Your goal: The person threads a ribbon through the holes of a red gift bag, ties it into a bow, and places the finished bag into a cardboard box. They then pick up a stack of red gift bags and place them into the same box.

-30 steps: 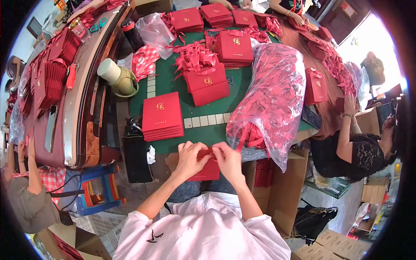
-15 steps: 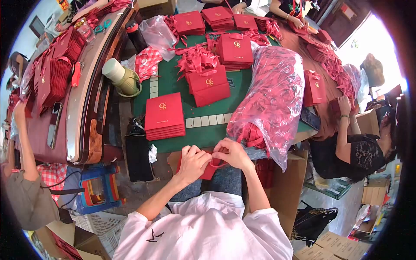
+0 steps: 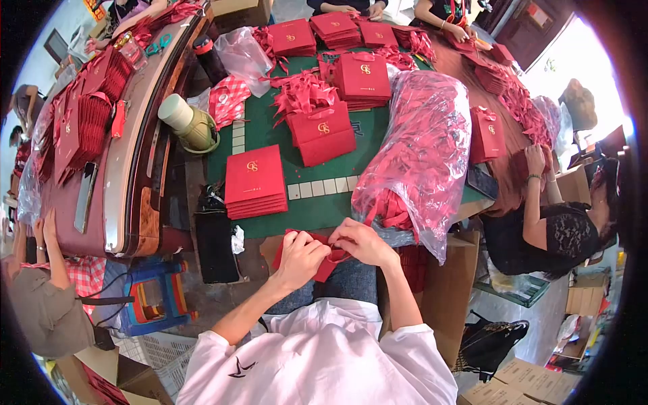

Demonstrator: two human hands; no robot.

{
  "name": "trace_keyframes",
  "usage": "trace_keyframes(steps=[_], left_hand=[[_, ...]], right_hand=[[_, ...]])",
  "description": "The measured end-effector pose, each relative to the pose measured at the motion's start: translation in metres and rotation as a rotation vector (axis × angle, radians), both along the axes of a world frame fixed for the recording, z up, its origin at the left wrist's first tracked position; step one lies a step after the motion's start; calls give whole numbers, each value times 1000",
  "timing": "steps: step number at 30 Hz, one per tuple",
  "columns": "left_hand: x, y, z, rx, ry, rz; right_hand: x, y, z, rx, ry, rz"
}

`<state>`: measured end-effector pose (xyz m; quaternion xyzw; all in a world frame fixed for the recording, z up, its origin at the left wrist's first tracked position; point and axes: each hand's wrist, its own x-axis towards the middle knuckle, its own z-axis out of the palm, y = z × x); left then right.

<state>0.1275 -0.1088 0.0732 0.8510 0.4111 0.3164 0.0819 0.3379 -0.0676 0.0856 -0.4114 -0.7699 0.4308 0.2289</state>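
Over my lap, at the table's front edge, I have a red paper bag [image 3: 327, 270]. My left hand [image 3: 302, 256] is closed on its left side, fingers bent over the top. At the bag's upper right edge my right hand [image 3: 362, 241] is pinched, with a red ribbon [image 3: 339, 256] at its fingertips, partly hidden by the fingers. Ahead on the green table top lies a stack of flat red bags [image 3: 255, 179] with gold lettering. Behind it another red bag [image 3: 322, 131] leans with loose ribbons heaped at its top.
A clear plastic sack [image 3: 418, 148] full of red ribbons lies to the right on the table. At the left stand a green flask [image 3: 187, 121] and a dark bottle [image 3: 209, 57]. A cardboard box [image 3: 449, 304] stands beside my right leg. Other people work around the tables.
Both my hands stay nearly in place; my right hand has shifted down slightly at the bag's edge. At the far left, a person's arms have lowered toward the neighbouring table's edge.
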Motion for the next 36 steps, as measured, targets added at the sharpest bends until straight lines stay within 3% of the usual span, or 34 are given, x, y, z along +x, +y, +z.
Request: trace_keyframes(steps=[7,13,16,17,19,20,25,27,28,31,36], left_hand=[[-1,9,9,-73,-21,-14],[-9,22,17,-219,-75,-39],[-9,16,19,-287,-61,-98],[-9,16,20,-312,-47,-97],[-11,17,21,-338,-72,-54],[-11,18,22,-372,-103,-15],[-15,23,18,-376,-163,128],[-17,28,16,-355,-161,149],[-17,31,14,-355,-158,177],[-10,37,3,-356,-155,216],[8,44,-23,-257,-152,265]], right_hand=[[3,12,-11,-186,149,84],[-8,11,-34,-319,341,-91],[-3,23,-46,-367,331,-467],[-3,24,-40,-364,333,-465],[-3,17,-21,-29,226,-481],[-2,16,-14,20,187,-488],[12,-12,4,-23,72,-438],[20,-25,6,196,-168,-131],[22,-35,9,125,-219,-138],[33,-51,4,98,-247,-29],[18,-51,16,60,-134,-117]])
